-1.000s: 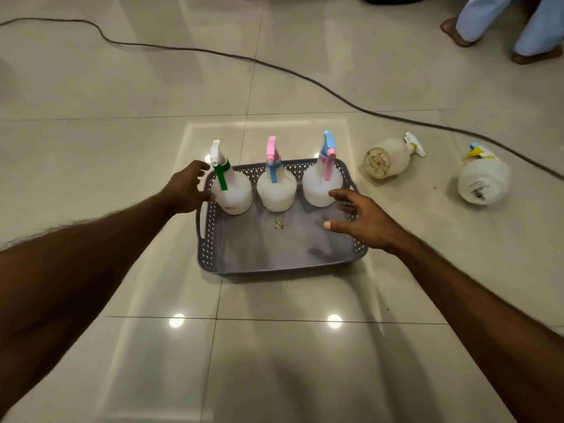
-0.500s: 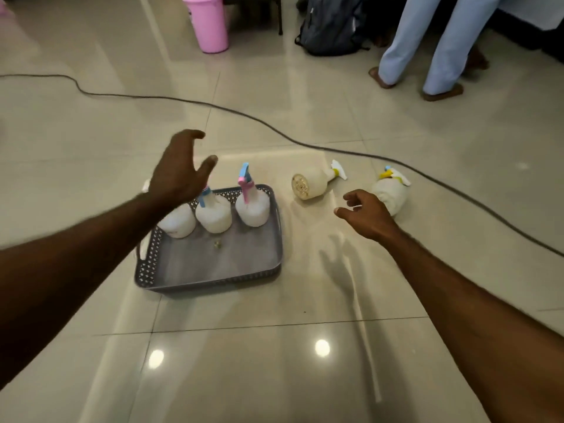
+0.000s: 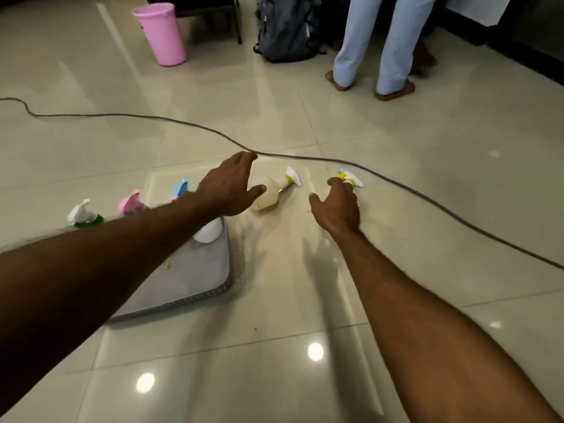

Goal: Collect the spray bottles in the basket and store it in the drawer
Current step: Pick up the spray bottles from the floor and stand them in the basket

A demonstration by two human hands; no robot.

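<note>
Both hands have swung off the grey perforated plastic basket (image 3: 195, 297) since a moment ago: the left hand (image 3: 227, 186) hovers spread over the white toppled spray bottle with a white nozzle (image 3: 270, 193) on the tiled floor (image 3: 305, 300), and the right hand (image 3: 337, 206) is spread over the yellow-collared one (image 3: 351, 178). They look light, stiff and a bit slick, so I'd grip the neck. The left arm hides most of the three basketed bottles, and the right one's body is covered.

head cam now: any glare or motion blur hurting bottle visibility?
Head view: lamp glare spots on the floor tiles, clear of the bottles; the left hand and the nozzles in the basket are motion-smeared; the right hand hides most of the far bottle.
</note>
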